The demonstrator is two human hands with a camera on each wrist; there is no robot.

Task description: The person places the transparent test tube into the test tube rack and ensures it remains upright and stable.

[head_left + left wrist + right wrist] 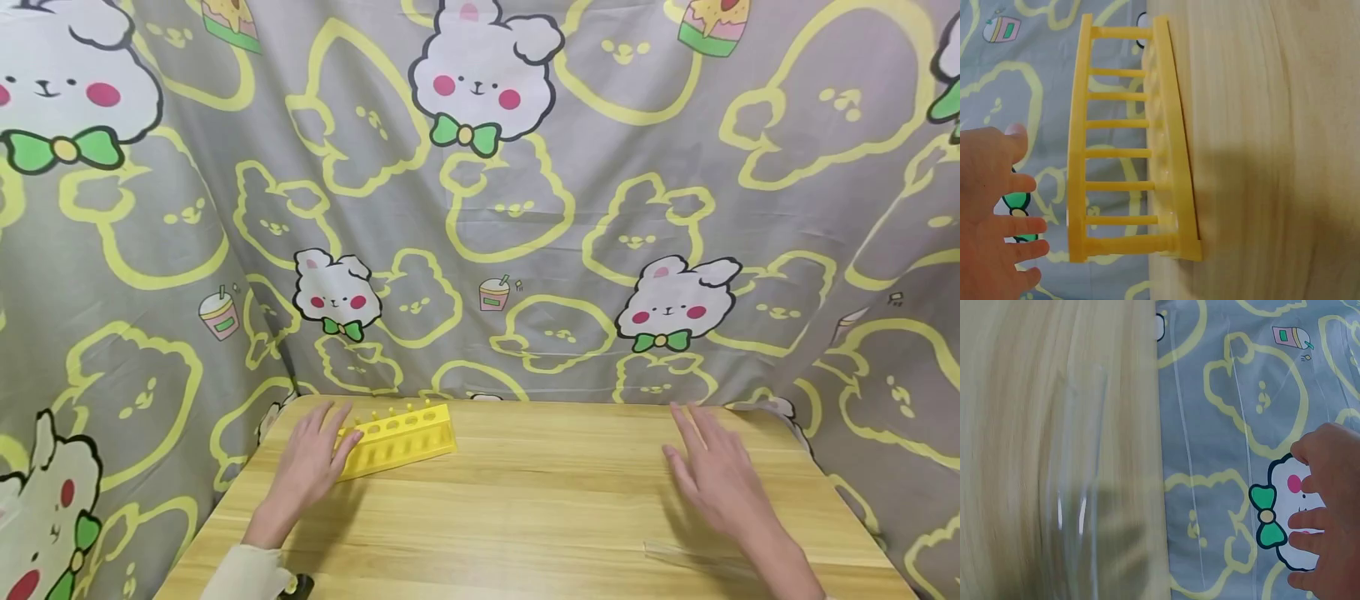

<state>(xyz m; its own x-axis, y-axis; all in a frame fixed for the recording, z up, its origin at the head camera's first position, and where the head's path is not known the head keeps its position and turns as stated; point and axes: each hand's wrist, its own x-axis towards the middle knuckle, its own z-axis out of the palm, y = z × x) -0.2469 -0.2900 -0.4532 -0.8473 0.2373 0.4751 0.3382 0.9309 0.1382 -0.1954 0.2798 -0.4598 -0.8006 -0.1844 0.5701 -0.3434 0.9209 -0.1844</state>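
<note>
One yellow rack (401, 448) stands on the bench (525, 500), toward its far left, with a row of round holes cut through its top strip; the holes in sight are open, and short pegs with rounded tips line the back edge. Its surface is smooth and lightly glossy, apparently plastic, and the left wrist view shows slim crossbars joining two long rails like the rungs of a ladder. A transparent tubular piece (1074, 506), long and straight with bright highlights along its wall, lies on the near right part of the bench; whether it is a single tube or more than one, I cannot tell. The bench has pale wood grain running from side to side. The left hand (311, 458) hovers at the rack's left end, fingers loosely extended and holding nothing, its fingertips apart from the rack in the wrist view. The right hand (716, 479) is likewise relaxed and unburdened, above the right side of the bench, with its forearm passing over the clear piece. Grey cloth (517, 196) printed with white rabbits and yellow outlines hangs in soft folds behind.
</note>
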